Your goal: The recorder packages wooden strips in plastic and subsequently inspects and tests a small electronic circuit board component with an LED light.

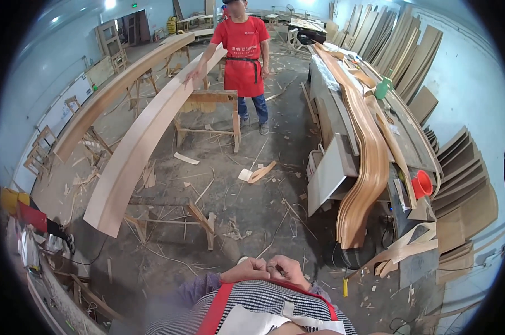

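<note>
Close together in front of my body, just above the striped top and red apron straps, are my two hands. My left hand [244, 271] is closed, its fingers curled inward against the other hand. Fingers bent in a pinch, my right hand [286, 268] is closed too. Anything held between them is hidden or too small to make out. Ahead on the left, a long curved pale wooden beam [134, 139] rests on wooden trestles [209, 104]. To the right, a stack of wavy brown wood strips [369, 151] lies along a workbench, its near end jutting out.
A co-worker in a red apron [244, 50] stands ahead, one hand on the pale beam. A second beam [113, 92] lies farther left. Wood offcuts [262, 172] litter the floor. A red funnel-like object [422, 184] and green bottle [383, 88] sit on the bench; boards [464, 184] lean at right.
</note>
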The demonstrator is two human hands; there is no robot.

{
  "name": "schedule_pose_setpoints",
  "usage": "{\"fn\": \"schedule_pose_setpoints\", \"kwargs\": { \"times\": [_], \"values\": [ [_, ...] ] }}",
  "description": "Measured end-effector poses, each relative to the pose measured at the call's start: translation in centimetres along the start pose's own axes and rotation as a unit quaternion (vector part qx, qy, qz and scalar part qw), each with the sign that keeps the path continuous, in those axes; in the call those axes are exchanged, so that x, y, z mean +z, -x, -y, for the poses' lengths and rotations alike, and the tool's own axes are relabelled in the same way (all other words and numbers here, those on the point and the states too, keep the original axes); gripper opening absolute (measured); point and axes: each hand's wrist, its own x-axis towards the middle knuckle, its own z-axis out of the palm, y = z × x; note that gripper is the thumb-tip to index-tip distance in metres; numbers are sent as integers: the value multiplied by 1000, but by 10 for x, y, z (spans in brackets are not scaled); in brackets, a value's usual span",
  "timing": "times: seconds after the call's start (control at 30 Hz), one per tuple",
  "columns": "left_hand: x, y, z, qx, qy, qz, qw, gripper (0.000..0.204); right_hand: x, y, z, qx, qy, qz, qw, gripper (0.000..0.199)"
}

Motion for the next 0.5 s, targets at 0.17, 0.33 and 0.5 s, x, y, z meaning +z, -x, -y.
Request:
{"fn": "schedule_pose_setpoints", "kwargs": {
  "times": [0.17,0.33,0.5],
  "values": [
    [54,17,11,-116,148,-65,980,17,-2,41,-10,17,-53,-30,998,5],
    [79,49,38,-42,249,-156,955,10,9,59,-17,50,-108,6,993,5],
    [84,77,46,11,256,-190,948,6,32,64,-7,18,-240,33,970,7]
  ]
}}
